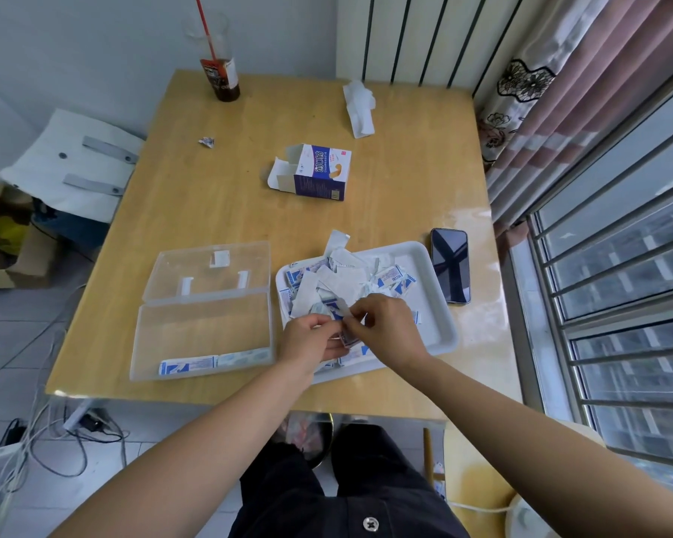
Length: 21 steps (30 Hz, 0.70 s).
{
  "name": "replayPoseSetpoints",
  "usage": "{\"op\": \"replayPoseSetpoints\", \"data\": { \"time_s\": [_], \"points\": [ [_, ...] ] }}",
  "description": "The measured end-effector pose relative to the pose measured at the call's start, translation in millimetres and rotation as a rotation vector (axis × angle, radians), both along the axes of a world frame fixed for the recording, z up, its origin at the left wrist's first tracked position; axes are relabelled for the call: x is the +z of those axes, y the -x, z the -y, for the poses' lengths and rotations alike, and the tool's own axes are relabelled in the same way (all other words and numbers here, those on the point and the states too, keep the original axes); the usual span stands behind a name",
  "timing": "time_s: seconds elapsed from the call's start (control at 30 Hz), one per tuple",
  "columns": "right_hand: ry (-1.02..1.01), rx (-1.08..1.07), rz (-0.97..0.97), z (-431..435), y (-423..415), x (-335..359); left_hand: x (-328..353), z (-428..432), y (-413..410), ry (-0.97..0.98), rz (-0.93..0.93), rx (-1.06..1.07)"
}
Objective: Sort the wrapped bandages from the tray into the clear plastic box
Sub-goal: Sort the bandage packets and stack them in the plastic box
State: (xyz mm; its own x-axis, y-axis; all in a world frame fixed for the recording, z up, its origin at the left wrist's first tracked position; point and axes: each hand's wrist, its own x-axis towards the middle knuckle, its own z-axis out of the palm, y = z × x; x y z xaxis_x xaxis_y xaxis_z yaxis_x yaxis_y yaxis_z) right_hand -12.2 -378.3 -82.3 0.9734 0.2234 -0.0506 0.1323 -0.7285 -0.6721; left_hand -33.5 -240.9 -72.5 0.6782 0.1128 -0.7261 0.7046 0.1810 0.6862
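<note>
Looking down from the head camera, both hands met over the near left corner of the white tray [440,324]. The left hand [311,335] had its fingers curled in and the right hand [385,328] had its thumb and fingertips pinched together. Both were gripping the same wrapped bandage [346,339], a little blue-and-white packet held just above the tray's near edge. Couldn't tell if the left hand had more than one packet in it, since the fingers covered too much.

The pile [339,281] in the tray was a messy heap of blue-and-white packets and plain white paper bits. It sat mostly in the far left half, with a few pieces poking over the far rim.

The clear plastic box [203,328] sat just left of the tray, with its lid [210,266] flipped open flat toward the far side. Inside, a row of packets [187,365] lay along the near wall.

Other stuff on the wooden table [210,196]:
- a dark phone [450,266] lay just right of the tray
- an opened bandage carton [319,172] stood farther back near the middle
- a crumpled tissue [360,106] lay beyond that, toward the far right
- a tall cup [220,71] of dark drink with a red straw stood at the far edge
- a tiny scrunched wrapper [206,142] lay off to the left of the carton
</note>
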Motion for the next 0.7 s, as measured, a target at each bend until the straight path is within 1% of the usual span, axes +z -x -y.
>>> {"op": "replayPoseSetpoints", "data": {
  "time_s": [0.13,0.2,0.3,0.37,0.43,0.5,0.6,0.67,0.7],
  "points": [
    [-0.031,0.071,0.049,1,1,2,2,-3,0,0.025,-0.011,0.012],
    [-0.04,0.041,0.028,1,1,4,2,-4,0,0.012,-0.032,0.019],
    [-0.113,-0.168,-0.07,5,-5,7,1,-5,-1,-0.021,-0.062,0.042],
    [-0.126,-0.227,-0.13,5,-4,8,2,-5,-2,-0.029,-0.06,0.033],
    [-0.14,-0.149,-0.177,0,-1,8,2,-1,-2,-0.004,-0.036,-0.009],
    [-0.221,-0.089,-0.246,-6,2,10,4,3,-2,0.021,-0.011,-0.019],
    [-0.407,-0.095,-0.429,-5,-2,12,5,1,-3,0.076,0.011,0.035],
    [-0.45,-0.072,-0.53,1,-3,10,7,-1,-2,0.107,0.021,0.024],
    [-0.459,-0.065,-0.549,4,-4,9,8,-2,-1,0.124,0.024,0.018]
  ]
}}
